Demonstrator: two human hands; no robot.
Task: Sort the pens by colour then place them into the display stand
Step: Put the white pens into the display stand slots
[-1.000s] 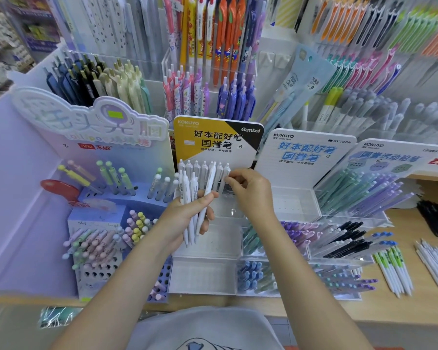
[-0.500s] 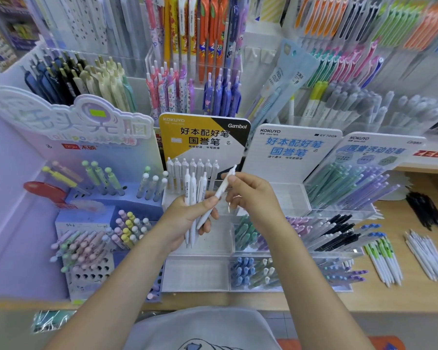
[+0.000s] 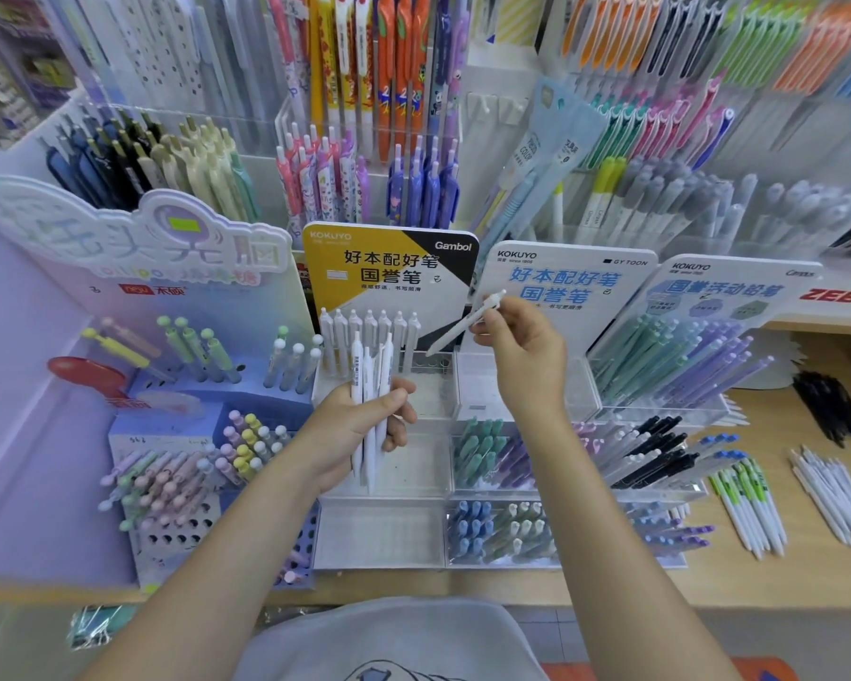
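My left hand (image 3: 352,427) grips a small bundle of white pens (image 3: 370,385), held upright in front of the clear display stand (image 3: 431,390) under the yellow Kokuyo sign. A row of several white pens (image 3: 370,331) stands in the stand's back slot. My right hand (image 3: 526,349) holds a single white pen (image 3: 467,321) tilted, its tip pointing down-left towards the right end of that row, its clicker up near the blue-lettered sign.
Clear trays (image 3: 502,464) hold green, purple, black and blue pens below and to the right. Loose white pens (image 3: 836,498) and green-clipped pens (image 3: 750,503) lie on the wooden counter at right. A lilac stand (image 3: 178,464) with pastel pens sits left. Racks of pens fill the back wall.
My right hand has pulled one white pen out of the left-hand bundle and lifted it up and to the right. The left hand stays put with the remaining pens.
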